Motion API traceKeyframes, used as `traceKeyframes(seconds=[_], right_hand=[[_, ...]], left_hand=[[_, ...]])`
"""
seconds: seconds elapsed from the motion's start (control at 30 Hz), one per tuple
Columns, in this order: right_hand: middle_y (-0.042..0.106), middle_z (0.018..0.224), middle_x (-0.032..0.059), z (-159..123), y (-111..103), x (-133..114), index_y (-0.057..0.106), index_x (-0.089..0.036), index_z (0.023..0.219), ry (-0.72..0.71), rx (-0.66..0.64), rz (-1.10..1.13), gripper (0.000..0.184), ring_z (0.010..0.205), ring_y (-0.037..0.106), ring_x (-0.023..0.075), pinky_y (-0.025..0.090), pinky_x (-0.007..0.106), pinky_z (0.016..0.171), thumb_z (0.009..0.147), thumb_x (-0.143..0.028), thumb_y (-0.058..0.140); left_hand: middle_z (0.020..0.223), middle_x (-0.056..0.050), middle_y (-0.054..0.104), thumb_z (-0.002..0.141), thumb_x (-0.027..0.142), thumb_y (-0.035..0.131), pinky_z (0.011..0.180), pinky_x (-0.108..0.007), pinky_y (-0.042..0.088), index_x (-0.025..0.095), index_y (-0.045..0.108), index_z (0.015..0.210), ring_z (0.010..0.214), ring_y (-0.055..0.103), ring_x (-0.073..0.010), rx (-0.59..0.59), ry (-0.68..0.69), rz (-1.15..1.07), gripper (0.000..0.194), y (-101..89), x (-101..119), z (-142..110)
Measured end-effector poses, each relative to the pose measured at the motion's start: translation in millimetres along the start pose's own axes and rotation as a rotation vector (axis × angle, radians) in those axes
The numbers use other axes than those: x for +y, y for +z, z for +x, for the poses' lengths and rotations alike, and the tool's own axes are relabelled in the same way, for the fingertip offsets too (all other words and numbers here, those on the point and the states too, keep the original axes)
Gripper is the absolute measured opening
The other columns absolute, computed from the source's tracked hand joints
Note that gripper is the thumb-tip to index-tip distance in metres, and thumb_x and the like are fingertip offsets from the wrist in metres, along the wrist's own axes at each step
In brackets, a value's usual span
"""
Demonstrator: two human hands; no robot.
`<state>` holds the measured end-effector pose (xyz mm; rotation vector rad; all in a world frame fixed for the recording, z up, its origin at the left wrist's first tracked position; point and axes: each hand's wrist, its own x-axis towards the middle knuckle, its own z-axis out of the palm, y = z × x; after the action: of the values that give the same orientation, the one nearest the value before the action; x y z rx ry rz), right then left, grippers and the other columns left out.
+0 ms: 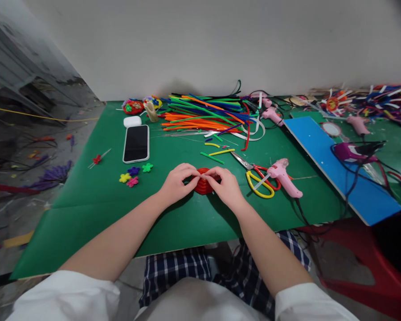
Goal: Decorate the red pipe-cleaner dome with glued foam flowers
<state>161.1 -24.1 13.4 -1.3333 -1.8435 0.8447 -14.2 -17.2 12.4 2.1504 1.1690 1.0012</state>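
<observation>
A red coiled pipe-cleaner piece (204,187) lies on the green tabletop in front of me. My left hand (179,183) pinches its upper left part between thumb and fingers. From the other side, my right hand (226,183) pinches the upper right part, the fingertips of both hands close together. What exactly lies between the fingertips is too small to make out. Beyond the hands are cut yellow and green pipe-cleaner pieces (222,152). Scissors (259,183) with yellow and red handles and a pink glue gun (285,177) lie to the right.
Small pipe-cleaner flowers (132,181) and a phone (136,143) are at left, with a white case (132,121) behind. A pile of coloured pipe cleaners (203,113) lies along the wall. A blue board (341,169) and a purple glue gun (350,152) with trailing cords occupy the right.
</observation>
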Motion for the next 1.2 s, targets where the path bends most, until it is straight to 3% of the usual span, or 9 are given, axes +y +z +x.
traceKeyframes(seconds=[0.2, 0.43, 1.2], right_hand=[[0.065, 0.076, -0.0009, -0.1, -1.4, -1.3, 0.062, -0.022, 0.078, -0.019, 0.002, -0.007, 0.011, 0.073, 0.054, 0.0145, 0.041, 0.030, 0.072, 0.080, -0.030, 0.055], [0.064, 0.077, -0.0004, 0.3, -0.5, 0.4, 0.061, -0.022, 0.079, 0.006, -0.016, 0.014, 0.012, 0.074, 0.055, 0.0146, 0.041, 0.030, 0.073, 0.080, -0.031, 0.054], [0.065, 0.076, -0.0011, 2.9, 0.9, 3.5, 0.063, -0.022, 0.078, 0.033, -0.025, 0.081, 0.009, 0.072, 0.054, 0.0147, 0.041, 0.029, 0.070, 0.079, -0.028, 0.055]], left_hand=[[0.081, -0.006, 0.062, 0.081, 0.020, 0.045, 0.074, -0.030, 0.044, 0.017, 0.066, 0.079, 0.078, 0.056, -0.0150, 0.031, 0.092, 0.134, 0.022, -2.3, 6.3, -1.6], [0.080, -0.007, 0.063, 0.081, 0.019, 0.047, 0.073, -0.031, 0.045, 0.015, 0.067, 0.080, 0.076, 0.056, -0.0153, 0.131, 0.165, 0.213, 0.021, 0.3, 4.4, -2.0], [0.085, -0.006, 0.065, 0.077, 0.018, 0.052, 0.075, -0.034, 0.046, 0.017, 0.068, 0.079, 0.080, 0.057, -0.0163, 0.055, 0.323, 0.310, 0.016, -0.5, 1.6, -0.6]])
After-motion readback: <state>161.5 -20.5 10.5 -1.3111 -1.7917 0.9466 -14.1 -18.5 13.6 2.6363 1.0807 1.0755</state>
